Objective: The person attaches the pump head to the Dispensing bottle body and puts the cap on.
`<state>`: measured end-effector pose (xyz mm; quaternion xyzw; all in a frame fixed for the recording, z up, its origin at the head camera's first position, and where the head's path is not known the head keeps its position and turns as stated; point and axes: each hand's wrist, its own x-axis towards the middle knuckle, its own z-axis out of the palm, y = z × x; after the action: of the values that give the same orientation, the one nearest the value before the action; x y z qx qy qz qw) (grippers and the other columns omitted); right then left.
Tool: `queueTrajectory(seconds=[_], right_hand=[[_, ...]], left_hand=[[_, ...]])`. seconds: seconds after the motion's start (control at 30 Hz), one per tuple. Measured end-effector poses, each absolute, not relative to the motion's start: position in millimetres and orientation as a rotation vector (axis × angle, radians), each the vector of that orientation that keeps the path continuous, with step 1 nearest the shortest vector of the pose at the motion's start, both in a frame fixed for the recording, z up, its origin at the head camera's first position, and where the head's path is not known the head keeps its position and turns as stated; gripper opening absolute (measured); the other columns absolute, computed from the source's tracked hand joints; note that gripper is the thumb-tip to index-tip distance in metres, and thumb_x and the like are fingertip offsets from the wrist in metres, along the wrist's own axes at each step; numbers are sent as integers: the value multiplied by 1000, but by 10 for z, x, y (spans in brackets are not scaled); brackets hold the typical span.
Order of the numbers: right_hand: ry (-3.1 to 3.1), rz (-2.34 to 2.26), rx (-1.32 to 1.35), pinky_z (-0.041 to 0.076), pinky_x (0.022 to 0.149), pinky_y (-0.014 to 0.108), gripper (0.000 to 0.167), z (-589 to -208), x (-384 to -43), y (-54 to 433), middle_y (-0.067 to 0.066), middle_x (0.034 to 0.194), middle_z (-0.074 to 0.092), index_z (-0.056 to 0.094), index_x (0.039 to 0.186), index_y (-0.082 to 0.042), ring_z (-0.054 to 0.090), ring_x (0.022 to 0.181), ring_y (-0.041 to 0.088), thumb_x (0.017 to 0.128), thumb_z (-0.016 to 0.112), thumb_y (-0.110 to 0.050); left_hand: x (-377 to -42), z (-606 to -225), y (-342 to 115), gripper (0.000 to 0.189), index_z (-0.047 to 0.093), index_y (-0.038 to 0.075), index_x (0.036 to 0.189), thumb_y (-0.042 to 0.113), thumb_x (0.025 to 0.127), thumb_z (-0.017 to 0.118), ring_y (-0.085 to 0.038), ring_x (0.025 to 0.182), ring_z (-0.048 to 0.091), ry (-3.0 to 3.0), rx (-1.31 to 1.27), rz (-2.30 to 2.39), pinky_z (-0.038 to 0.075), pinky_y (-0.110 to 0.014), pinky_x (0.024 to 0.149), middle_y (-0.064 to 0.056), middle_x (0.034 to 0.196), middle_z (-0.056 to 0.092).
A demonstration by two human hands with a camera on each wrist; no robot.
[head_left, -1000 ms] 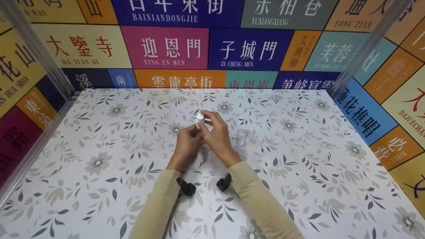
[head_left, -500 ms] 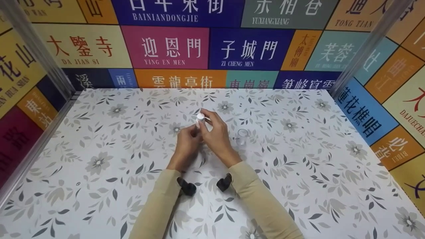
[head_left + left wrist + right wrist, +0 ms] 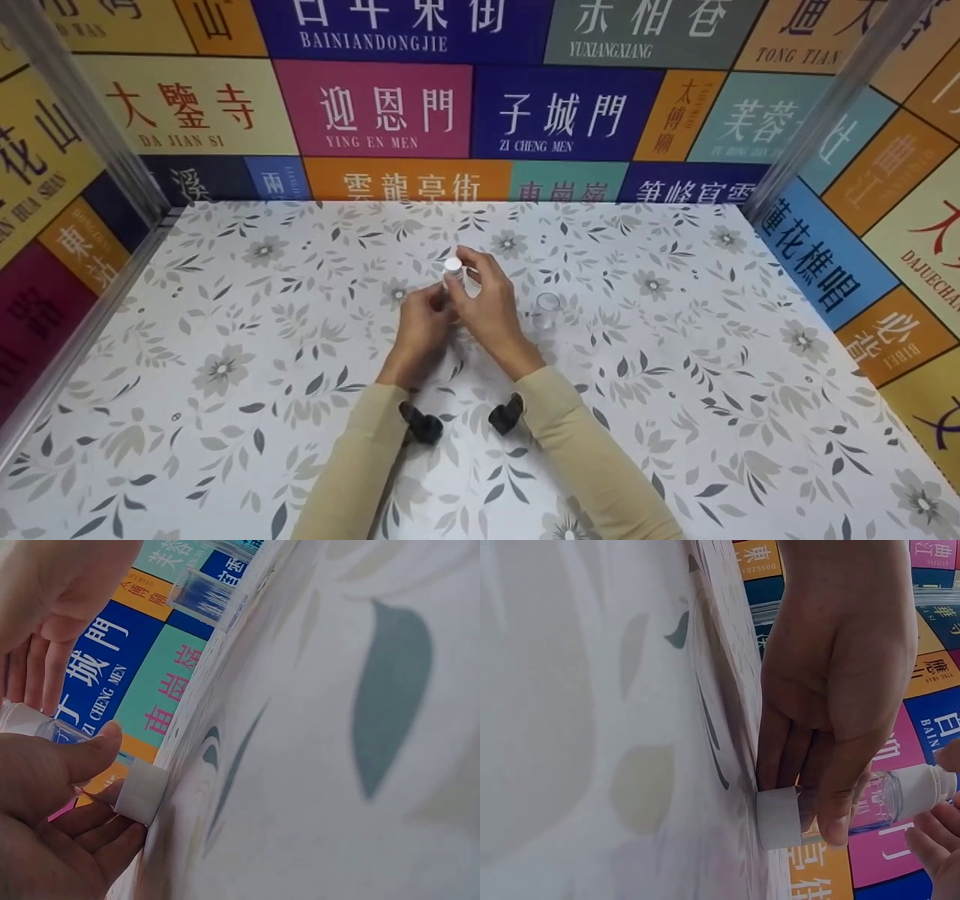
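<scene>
A small clear bottle (image 3: 877, 802) with a white base (image 3: 778, 819) and a stepped white top (image 3: 453, 265) stands upright mid-table. My left hand (image 3: 426, 321) grips its clear body low down, thumb on one side and fingers round the other. The white base (image 3: 141, 791) touches the tabletop in the left wrist view. Up at the top, my right hand (image 3: 486, 300) holds the white part between thumb and fingers. Only fingertips of that hand show at the edge of the right wrist view. To the right, a clear empty cap (image 3: 547, 311) sits on the table.
The table (image 3: 225, 442) is covered in white cloth with grey leaves and flowers. Panels with coloured sign lettering (image 3: 375, 109) stand behind it and along both sides. Black wrist cameras (image 3: 424, 426) are strapped to both forearms.
Barely anything differs. The right hand's fingers have shifted slightly around the bottle's white top, while the left hand and the clear cap keep their places.
</scene>
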<state>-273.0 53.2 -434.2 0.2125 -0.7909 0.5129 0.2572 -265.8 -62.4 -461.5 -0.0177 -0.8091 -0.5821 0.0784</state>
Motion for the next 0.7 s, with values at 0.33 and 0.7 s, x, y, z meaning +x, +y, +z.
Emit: queueTrajectory(seconds=[0.33,0.7], right_hand=[[-2180,1409,629,52,100,27,37,-4351,-2713,542,19,123,65,58,129,6,64,117,28,94,64,-3],[-2188,1421,571,54,99,33,42,-4339,-2724,530,20,119,65,58,127,6,65,115,30,90,72,-7]], left_hand=[[-2665,-4617,-623,9,72,1,91,0,91,63,-16,69,51,-2453,-96,-1628,41,-25,65,-6,76,63],[-2662,-4617,-624,26,74,1,109,-4,86,64,-17,79,56,-2453,-91,-1627,46,-28,73,-12,92,73]])
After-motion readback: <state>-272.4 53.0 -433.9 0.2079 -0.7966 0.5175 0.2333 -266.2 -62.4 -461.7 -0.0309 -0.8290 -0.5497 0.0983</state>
